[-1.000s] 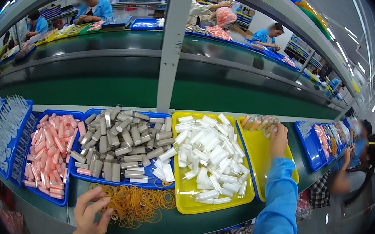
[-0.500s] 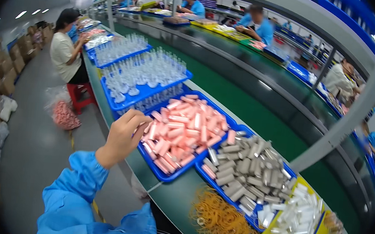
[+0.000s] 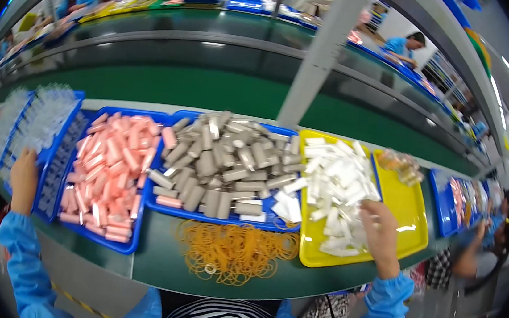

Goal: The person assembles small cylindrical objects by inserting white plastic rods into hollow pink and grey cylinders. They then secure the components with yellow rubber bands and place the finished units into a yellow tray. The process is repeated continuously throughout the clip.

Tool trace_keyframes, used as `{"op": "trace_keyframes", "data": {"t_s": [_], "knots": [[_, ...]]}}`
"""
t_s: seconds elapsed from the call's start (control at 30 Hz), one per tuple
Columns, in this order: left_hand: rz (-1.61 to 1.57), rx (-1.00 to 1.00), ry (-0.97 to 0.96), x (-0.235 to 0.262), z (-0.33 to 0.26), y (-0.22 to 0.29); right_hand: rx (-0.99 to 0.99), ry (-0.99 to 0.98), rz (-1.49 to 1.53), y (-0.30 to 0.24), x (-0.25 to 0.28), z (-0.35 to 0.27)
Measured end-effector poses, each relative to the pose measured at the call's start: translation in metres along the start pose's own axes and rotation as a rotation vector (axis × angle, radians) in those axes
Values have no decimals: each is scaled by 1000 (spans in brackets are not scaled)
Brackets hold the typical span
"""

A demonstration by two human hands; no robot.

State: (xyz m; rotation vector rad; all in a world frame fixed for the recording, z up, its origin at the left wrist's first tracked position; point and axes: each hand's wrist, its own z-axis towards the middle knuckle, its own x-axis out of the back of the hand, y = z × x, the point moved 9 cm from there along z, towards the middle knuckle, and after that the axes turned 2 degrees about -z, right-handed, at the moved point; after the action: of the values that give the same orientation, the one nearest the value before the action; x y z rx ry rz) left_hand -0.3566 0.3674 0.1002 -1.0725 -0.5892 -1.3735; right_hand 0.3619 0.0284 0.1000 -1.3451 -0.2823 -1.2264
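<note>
My left hand (image 3: 24, 178) is at the near edge of a blue tray (image 3: 63, 133) of clear stemmed plastic pieces (image 3: 45, 113); its fingertips are blurred and partly hidden. Over the near right side of a yellow tray (image 3: 312, 258) is my right hand (image 3: 381, 234), fingers curled in beside white cylinder pieces (image 3: 338, 186). Whatever lies between those fingers cannot be made out. Pink cylinder pieces (image 3: 111, 169) fill the blue tray right of my left hand. Grey cylinder pieces (image 3: 223, 162) fill the middle blue tray, with a few pink and white ones among them.
Orange rubber bands (image 3: 235, 250) lie heaped on the green table at its front edge. A second yellow tray (image 3: 405, 227) carries small clear-and-tan bundles (image 3: 401, 165) at its far end. A grey post (image 3: 320, 60) rises behind the trays. Co-workers sit across and at right.
The view has swung right. My left hand has gone from the pink pieces to the clear-piece tray. My right hand has moved from beside the small bundles to the white pieces.
</note>
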Motion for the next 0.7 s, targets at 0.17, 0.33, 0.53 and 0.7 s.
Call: {"op": "trace_keyframes", "data": {"t_s": [0.17,0.33,0.53,0.7], "knots": [[-159,-26,59,47,6,55,227,-84,-281,-22,-11,-7],[-782,353,52,59,-24,2,362,-211,-576,-61,-36,-6],[-2055,609,259,55,-94,15,437,-101,-709,-54,-67,-20],[-1768,559,227,110,-115,56,320,-166,-541,-29,-45,-18]]}}
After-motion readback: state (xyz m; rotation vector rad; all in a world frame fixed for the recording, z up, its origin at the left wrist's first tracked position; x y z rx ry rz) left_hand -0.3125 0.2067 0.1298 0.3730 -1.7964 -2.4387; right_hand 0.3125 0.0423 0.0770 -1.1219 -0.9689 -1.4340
